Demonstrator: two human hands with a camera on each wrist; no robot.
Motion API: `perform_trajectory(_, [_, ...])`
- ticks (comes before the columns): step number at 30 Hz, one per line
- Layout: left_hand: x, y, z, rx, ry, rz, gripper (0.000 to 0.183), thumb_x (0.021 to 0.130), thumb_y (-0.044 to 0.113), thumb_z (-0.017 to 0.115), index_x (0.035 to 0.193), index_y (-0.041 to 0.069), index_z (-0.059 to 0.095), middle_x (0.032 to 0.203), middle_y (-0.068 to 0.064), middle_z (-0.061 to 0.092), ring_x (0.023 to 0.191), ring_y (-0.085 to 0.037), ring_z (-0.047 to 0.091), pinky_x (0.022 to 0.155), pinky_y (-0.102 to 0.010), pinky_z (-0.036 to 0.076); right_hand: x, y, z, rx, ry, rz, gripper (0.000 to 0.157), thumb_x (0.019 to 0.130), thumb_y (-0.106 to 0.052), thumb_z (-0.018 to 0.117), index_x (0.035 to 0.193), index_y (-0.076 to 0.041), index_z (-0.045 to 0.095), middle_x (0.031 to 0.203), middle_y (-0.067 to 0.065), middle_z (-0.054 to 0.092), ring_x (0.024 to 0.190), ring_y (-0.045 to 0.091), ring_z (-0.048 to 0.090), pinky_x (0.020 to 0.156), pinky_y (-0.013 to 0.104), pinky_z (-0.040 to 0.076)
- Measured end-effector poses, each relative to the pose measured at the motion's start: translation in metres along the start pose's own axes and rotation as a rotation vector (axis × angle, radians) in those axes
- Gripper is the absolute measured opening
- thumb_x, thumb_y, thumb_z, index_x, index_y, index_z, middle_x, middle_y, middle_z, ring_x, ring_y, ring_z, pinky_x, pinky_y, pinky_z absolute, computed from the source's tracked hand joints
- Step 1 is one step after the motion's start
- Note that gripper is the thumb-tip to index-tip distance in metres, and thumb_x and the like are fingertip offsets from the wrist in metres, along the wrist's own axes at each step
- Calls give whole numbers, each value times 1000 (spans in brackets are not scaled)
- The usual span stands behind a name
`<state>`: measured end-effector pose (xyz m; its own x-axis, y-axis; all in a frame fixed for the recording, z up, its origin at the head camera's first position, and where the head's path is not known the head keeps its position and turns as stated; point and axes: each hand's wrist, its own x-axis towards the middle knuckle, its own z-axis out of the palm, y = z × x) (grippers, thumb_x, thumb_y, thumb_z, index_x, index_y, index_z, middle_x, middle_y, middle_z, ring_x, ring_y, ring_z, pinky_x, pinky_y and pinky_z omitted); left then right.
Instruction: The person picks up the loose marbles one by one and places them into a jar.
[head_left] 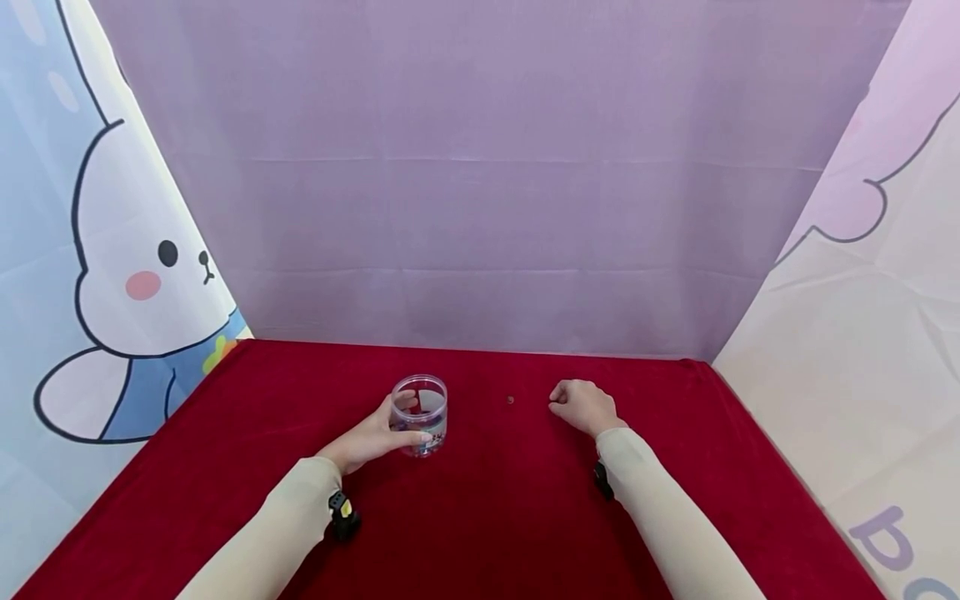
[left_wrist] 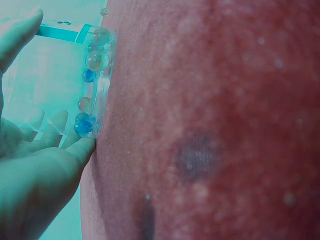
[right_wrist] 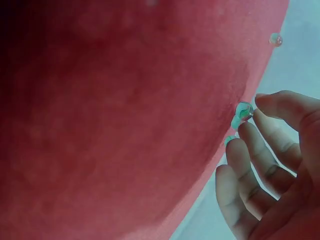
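My left hand (head_left: 375,437) grips a clear plastic jar (head_left: 437,407), thumb on the near side and fingers round the back. The jar stands upright and open-topped, with a printed label (head_left: 437,433) on its side. Clear and blue glass marbles (left_wrist: 97,60) lie along its bottom in the left wrist view. On the red cloth to the right, my right hand (head_left: 583,405) is held low with curled fingers. At the tips of its thumb and index finger a clear marble (right_wrist: 244,111) is pinched. A loose marble (head_left: 511,399) lies between the jar and that hand.
A red cloth (head_left: 480,517) covers the table. Behind it hangs a plain purple curtain (head_left: 480,183). Printed sheets stand at both sides, the left one (head_left: 127,250) with a cartoon rabbit, the right one (head_left: 862,350) pale with lettering.
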<state>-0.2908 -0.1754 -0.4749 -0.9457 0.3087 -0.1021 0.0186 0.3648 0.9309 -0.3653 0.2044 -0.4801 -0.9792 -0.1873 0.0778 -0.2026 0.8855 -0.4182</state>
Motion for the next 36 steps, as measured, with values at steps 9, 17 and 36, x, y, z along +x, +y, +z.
perform_trajectory(9, [1,-2,0,9,4,7,91,88,34,79,155,14,20,157,-11,28,140,-36,31,110,-59,33,-1,-1,1,-10,-32,18,13,91,-23,74,103,-18,73,96,-1,68,88,15,63,76,43,52])
perform_trajectory(17, [2,-3,0,4,9,12,90,88,33,79,154,13,21,156,-11,29,140,-36,32,110,-58,34,-2,-3,0,-11,-46,30,8,92,-20,73,98,-19,70,93,-2,66,84,15,60,75,43,51])
perform_trajectory(36, [0,-1,0,11,7,-2,92,87,35,79,155,15,20,156,-10,29,139,-37,31,109,-60,33,-4,-5,-2,2,-17,6,5,91,-18,72,94,-20,69,91,-3,67,83,14,61,73,42,51])
